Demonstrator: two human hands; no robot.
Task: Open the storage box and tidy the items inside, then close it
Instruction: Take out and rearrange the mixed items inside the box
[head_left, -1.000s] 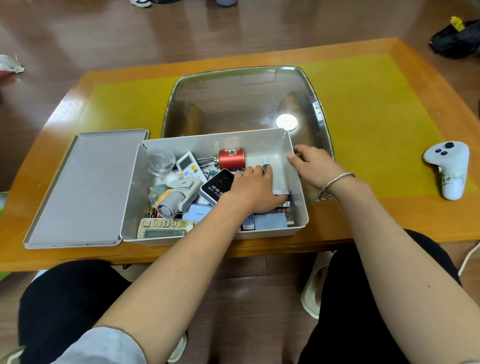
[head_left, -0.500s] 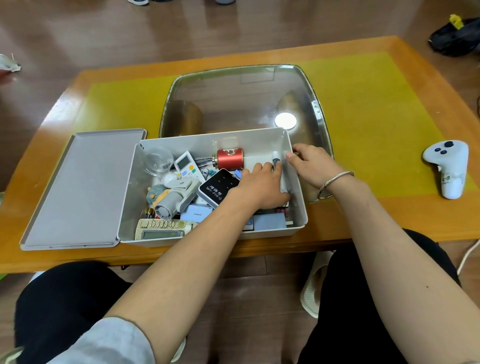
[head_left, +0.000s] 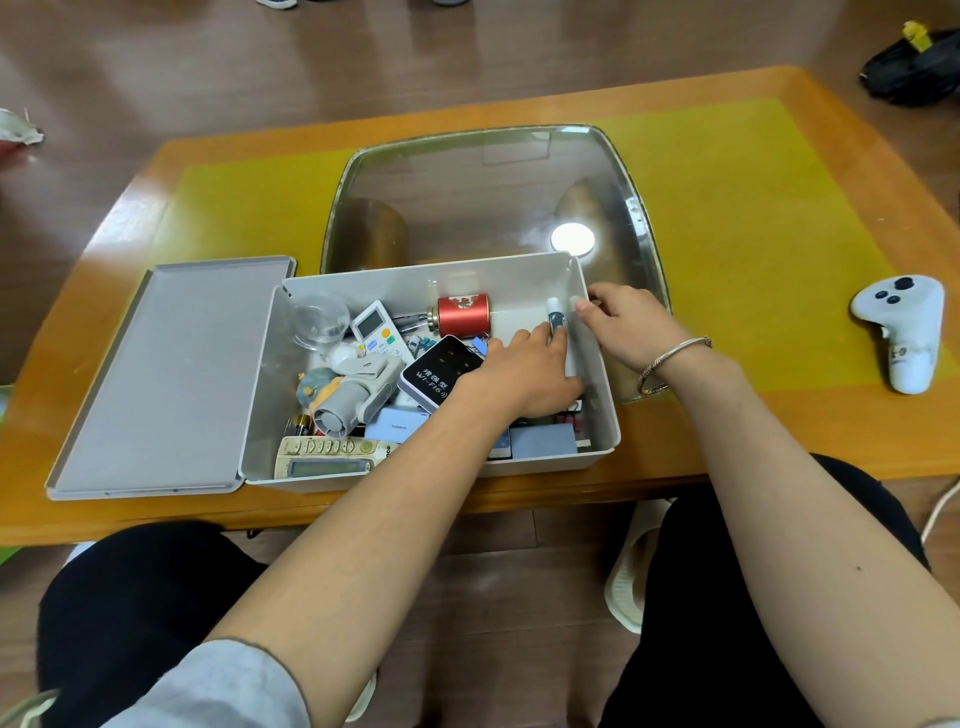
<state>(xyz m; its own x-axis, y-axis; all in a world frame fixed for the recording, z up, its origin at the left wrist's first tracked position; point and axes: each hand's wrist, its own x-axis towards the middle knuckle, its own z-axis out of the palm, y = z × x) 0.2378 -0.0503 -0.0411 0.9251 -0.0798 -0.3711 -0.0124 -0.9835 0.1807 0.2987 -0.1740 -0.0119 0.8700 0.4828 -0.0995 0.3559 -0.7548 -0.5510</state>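
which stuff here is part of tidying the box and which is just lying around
Part of the job:
open grey plastic storage box
flat grey lid
red metal cylinder
small white remote
black wi-fi device
left hand
right hand

Lying about:
white game controller
glass panel

We are working from one view only, a wide-angle camera on the person's head, so no second view is sharing any of the scene. It is looking forward and steeply down across the lap to the table (head_left: 779, 447). Both forearms are entering from the bottom edge and filling the near field. The open storage box (head_left: 602, 415) is sitting close, a little left of centre, with its lid (head_left: 166, 374) lying beside it. The far floor is showing along the top, and the wide lens is bowing the table edges.
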